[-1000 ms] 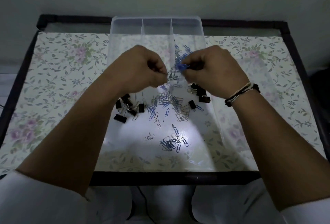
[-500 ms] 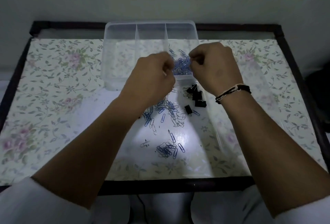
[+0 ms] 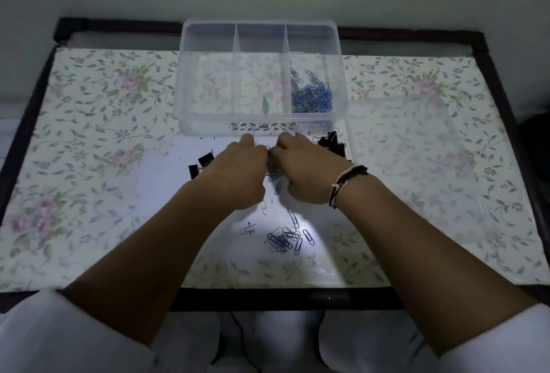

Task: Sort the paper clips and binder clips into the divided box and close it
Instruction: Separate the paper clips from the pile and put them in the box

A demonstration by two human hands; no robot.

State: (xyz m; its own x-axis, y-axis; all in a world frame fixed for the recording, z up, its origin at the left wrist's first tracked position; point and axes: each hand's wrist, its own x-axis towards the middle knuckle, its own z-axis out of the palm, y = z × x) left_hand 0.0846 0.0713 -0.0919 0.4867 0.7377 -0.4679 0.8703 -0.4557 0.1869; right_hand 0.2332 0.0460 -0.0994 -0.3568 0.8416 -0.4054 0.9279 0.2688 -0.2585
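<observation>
Under your two hands most of the loose pile is hidden. Your left hand point(image 3: 241, 176) and right hand point(image 3: 306, 173) sit knuckle to knuckle just in front of the divided box point(image 3: 190, 75), fingers curled down into the clips; whether either one pinches anything, you cannot tell. Black binder clips point(image 3: 205, 161) peek out on both sides. Blue paper clips point(image 3: 312, 95) fill the box's right compartment, and more paper clips on the table point(image 3: 282, 238) lie nearer you. The box's long axis runs left to right, its dividers pointing away from you.
</observation>
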